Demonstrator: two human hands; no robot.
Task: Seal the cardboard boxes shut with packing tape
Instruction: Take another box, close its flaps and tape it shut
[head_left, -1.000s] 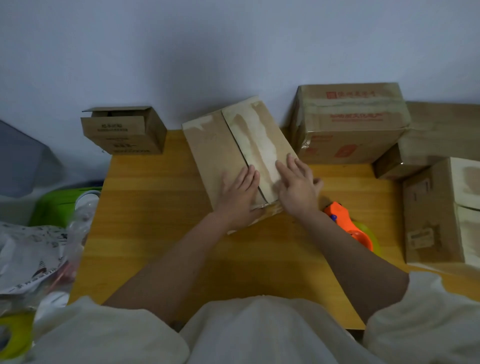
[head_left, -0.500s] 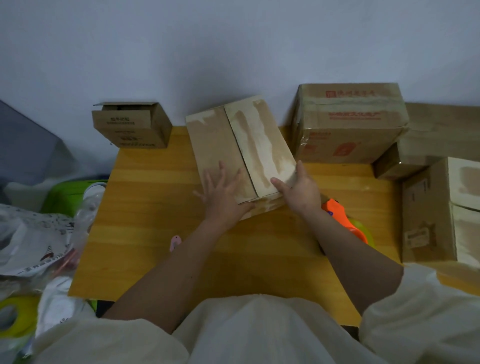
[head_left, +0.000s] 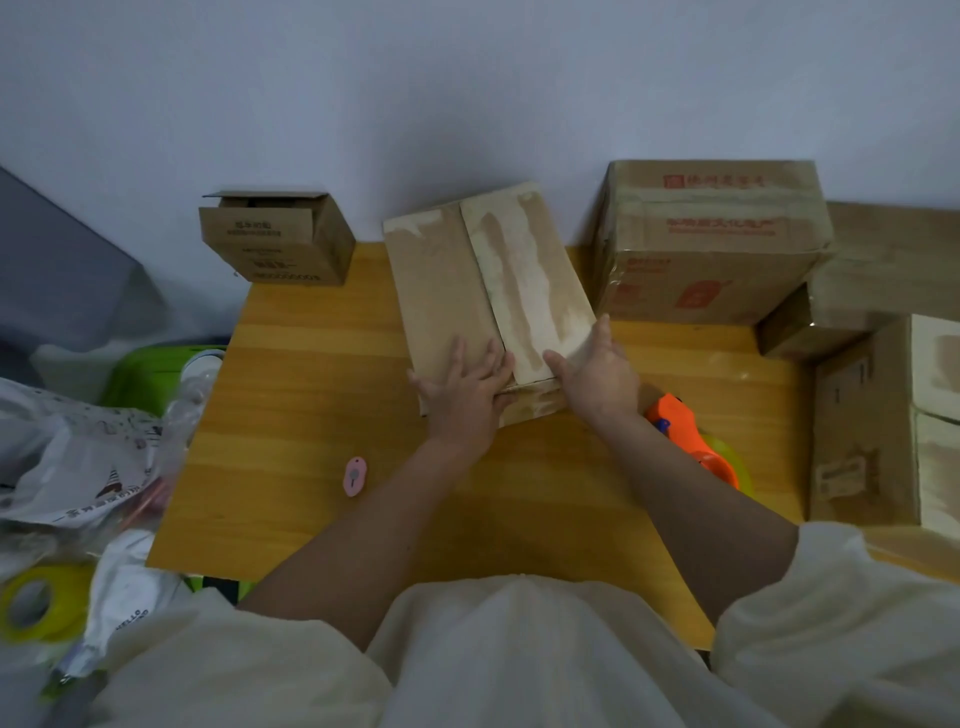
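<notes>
A long cardboard box (head_left: 483, 280) lies on the wooden table (head_left: 311, 395), its two top flaps closed along a middle seam. My left hand (head_left: 467, 389) presses flat on the near end of the left flap, fingers straight. My right hand (head_left: 597, 374) holds the box's near right corner, thumb on the right flap and fingers along the side. An orange tape dispenser (head_left: 685, 431) with a yellow-green tape roll lies on the table just right of my right forearm, partly hidden by it.
A small open-topped box (head_left: 275, 244) stands at the table's back left. A large taped box (head_left: 711, 239) and more boxes (head_left: 883, 415) crowd the right side. A pink cutter (head_left: 355, 475) lies near the left front. A yellow tape roll (head_left: 36, 603) and bags sit off the table's left.
The box has been turned clockwise, so it now lies straighter. My right hand slid from the top of the right flap to the near right corner. The view shifted, revealing the pink cutter.
</notes>
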